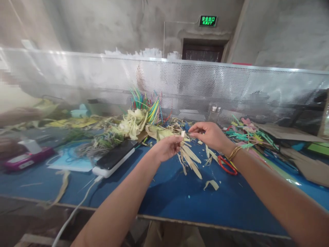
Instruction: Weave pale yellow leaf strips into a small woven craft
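Over the blue tabletop (164, 202), my left hand (167, 148) is closed on a bundle of pale dried husk strips (190, 158). The strips fan downward below its fingers, and a short whitish end sticks up above the thumb. My right hand (209, 135), with a gold bracelet (234, 153) at the wrist, is held just right of that end. Its thumb and fingertips are pinched together; what lies between them is too small to make out. Red-handled scissors (227, 166) lie under my right wrist. A loose husk scrap (211, 185) rests nearby.
Left of my hands are a black phone (117, 154) on a white power bank (113, 168) and a heap of pale husks (135, 121). Colourful stems (145, 101) stand behind. A perforated metal screen (197, 80) borders the back. A blurred co-worker's hand (17, 116) shows far left.
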`<state>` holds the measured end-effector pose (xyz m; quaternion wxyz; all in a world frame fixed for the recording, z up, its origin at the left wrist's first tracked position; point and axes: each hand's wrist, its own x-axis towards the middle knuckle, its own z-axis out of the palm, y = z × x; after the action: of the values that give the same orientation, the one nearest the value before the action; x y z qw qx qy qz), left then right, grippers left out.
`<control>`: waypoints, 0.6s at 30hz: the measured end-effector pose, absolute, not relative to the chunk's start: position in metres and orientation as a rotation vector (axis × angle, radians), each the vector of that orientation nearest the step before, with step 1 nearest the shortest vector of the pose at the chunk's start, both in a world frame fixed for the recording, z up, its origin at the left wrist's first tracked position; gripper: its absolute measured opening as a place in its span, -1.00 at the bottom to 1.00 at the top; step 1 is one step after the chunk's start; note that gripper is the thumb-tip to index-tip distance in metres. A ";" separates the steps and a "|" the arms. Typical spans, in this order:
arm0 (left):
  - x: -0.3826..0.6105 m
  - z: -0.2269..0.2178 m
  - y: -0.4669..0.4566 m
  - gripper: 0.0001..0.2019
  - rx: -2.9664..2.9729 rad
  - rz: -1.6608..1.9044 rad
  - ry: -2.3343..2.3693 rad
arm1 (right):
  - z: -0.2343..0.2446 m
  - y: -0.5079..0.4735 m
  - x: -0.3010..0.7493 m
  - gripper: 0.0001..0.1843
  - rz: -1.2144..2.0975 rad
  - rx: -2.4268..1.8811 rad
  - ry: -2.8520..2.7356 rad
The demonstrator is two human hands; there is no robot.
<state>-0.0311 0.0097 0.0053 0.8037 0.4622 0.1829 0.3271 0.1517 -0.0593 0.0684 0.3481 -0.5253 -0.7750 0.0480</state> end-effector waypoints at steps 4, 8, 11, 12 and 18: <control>-0.035 0.008 0.010 -0.83 0.970 0.710 0.329 | 0.073 -0.065 0.154 -0.84 0.087 -1.373 -1.982; -0.036 0.010 0.005 -0.71 1.002 0.661 0.296 | 0.078 -0.070 0.151 -0.85 0.068 -1.372 -1.996; -0.034 0.009 0.001 -0.71 1.028 0.628 0.319 | 0.078 -0.071 0.146 -0.86 0.087 -1.338 -2.003; -0.033 0.008 0.001 -0.72 1.030 0.624 0.322 | 0.078 -0.071 0.145 -0.87 0.084 -1.327 -2.003; -0.031 0.006 0.004 -0.85 0.968 0.686 0.346 | 0.076 -0.073 0.150 -0.88 -0.059 -1.306 -1.994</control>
<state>-0.0314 0.0043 0.0057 0.8151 0.4538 0.1623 0.3216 0.1501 -0.0726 0.0758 0.3698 -0.5089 -0.7770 -0.0229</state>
